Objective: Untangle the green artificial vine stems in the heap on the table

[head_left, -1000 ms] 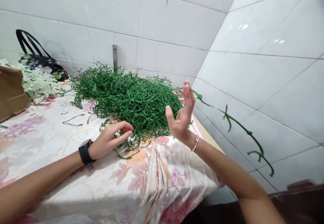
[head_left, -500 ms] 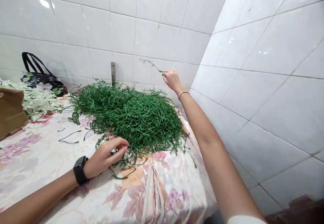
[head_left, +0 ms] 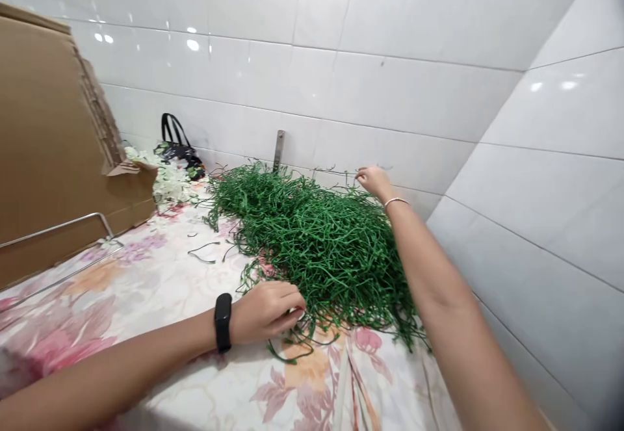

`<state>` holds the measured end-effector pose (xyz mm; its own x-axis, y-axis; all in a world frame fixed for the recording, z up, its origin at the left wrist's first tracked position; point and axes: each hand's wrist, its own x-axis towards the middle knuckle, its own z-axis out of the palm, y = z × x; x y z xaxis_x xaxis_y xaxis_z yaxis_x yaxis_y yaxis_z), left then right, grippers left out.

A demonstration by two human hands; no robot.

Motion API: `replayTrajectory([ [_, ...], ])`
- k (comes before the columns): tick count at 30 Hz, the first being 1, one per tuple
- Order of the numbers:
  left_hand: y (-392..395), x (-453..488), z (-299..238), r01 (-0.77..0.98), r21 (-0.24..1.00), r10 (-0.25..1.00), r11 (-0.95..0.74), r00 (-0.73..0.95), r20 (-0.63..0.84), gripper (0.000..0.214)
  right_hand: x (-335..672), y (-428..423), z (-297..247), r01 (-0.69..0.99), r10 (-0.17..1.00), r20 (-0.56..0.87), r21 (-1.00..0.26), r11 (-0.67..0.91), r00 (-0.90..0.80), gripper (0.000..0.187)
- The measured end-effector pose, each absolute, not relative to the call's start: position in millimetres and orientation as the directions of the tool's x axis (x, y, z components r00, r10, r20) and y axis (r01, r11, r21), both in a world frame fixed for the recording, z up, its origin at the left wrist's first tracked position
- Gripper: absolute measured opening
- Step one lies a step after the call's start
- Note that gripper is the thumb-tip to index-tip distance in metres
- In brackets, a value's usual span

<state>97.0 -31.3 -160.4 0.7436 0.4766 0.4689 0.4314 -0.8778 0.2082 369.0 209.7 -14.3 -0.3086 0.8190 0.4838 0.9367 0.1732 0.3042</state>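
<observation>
Filling the whole background, glossy white wall tiles (head_left: pixel 268 73) meet at a corner on the right. Below them spreads the floral tablecloth (head_left: pixel 156 288), pink, orange and mauve blooms on white. A brown cardboard box (head_left: pixel 43 119) looms at far left, one side edge torn and ragged. And centre stage, the great tangle of green artificial flower stems (head_left: pixel 331 229), heaped on the cloth near the back wall! Between box and heap, white artificial blossoms (head_left: pixel 170 184) crowd beside a black floral handbag (head_left: pixel 179 155), both handles up.

A bent metal rod (head_left: pixel 73 222) crosses in front of the box; a metal strip (head_left: pixel 279 148) stands slightly tilted behind the heap. On to the hands: the left hand (head_left: pixel 266 314) is down at the heap's near edge, fingers curled toward the thumb, and whether anything is caught between them, I cannot tell. The right hand (head_left: pixel 374 182) hangs over the heap's far right side, fingertips pinched together. Black wristband (head_left: pixel 223 322) on the left wrist, pale bracelet (head_left: pixel 396 201) on the right. And what's in that pinch? One thin stem (head_left: pixel 336 172), poking out leftward above the pile!
</observation>
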Motion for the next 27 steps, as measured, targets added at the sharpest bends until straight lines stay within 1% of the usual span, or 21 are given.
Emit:
replayTrajectory([
  [4, -27, 96, -161, 0.432, 0.17, 0.457, -0.886, 0.75, 0.478, 0.018, 358, 204, -4, 0.937, 0.729, 0.589, 0.226, 0.267, -0.35, 0.027],
  [9, -26, 98, -162, 0.437, 0.114, 0.435, -0.892, 0.764, 0.477, 0.02, 310, 178, 6, 0.907, 0.53, 0.773, 0.137, 0.398, -0.348, 0.028],
  [11, -26, 99, -163, 0.431, 0.095, 0.421, -0.897, 0.772, 0.475, 0.019, 275, 159, -1, 0.864, 0.476, 0.785, 0.144, 0.482, -0.397, 0.03],
  [14, -25, 100, -166, 0.421, 0.084, 0.409, -0.903, 0.783, 0.469, 0.018, 216, 125, -26, 0.77, 0.435, 0.744, 0.165, 0.617, -0.508, 0.03],
  [15, -24, 100, -166, 0.421, 0.085, 0.41, -0.903, 0.784, 0.466, 0.018, 197, 114, -37, 0.718, 0.446, 0.709, 0.121, 0.686, -0.546, 0.032],
  [16, -24, 99, -166, 0.422, 0.087, 0.411, -0.903, 0.785, 0.464, 0.017, 181, 105, -47, 0.677, 0.48, 0.628, 0.104, 0.728, -0.612, 0.033],
  [17, -24, 99, -166, 0.423, 0.089, 0.413, -0.902, 0.785, 0.462, 0.016, 166, 98, -56, 0.672, 0.528, 0.528, 0.115, 0.732, -0.665, 0.034],
  [19, -23, 97, -166, 0.423, 0.09, 0.415, -0.902, 0.788, 0.456, 0.015, 145, 89, -67, 0.733, 0.653, 0.372, 0.128, 0.668, -0.66, 0.035],
  [20, -23, 97, -165, 0.422, 0.09, 0.415, -0.902, 0.789, 0.453, 0.015, 138, 88, -68, 0.75, 0.684, 0.331, 0.131, 0.649, -0.65, 0.032],
  [22, -23, 96, -165, 0.422, 0.09, 0.415, -0.902, 0.792, 0.448, 0.015, 130, 90, -64, 0.767, 0.71, 0.31, 0.123, 0.629, -0.632, 0.021],
  [24, -23, 96, -165, 0.422, 0.081, 0.412, -0.903, 0.795, 0.445, 0.016, 126, 94, -53, 0.773, 0.709, 0.336, 0.11, 0.624, -0.62, 0.013],
  [26, -23, 96, -165, 0.421, 0.067, 0.406, -0.905, 0.802, 0.439, 0.017, 121, 98, -42, 0.794, 0.703, 0.406, 0.103, 0.6, -0.584, 0.015],
  [27, -23, 97, -166, 0.419, 0.06, 0.402, -0.906, 0.806, 0.434, 0.018, 118, 99, -38, 0.799, 0.682, 0.461, 0.107, 0.592, -0.568, 0.016],
])
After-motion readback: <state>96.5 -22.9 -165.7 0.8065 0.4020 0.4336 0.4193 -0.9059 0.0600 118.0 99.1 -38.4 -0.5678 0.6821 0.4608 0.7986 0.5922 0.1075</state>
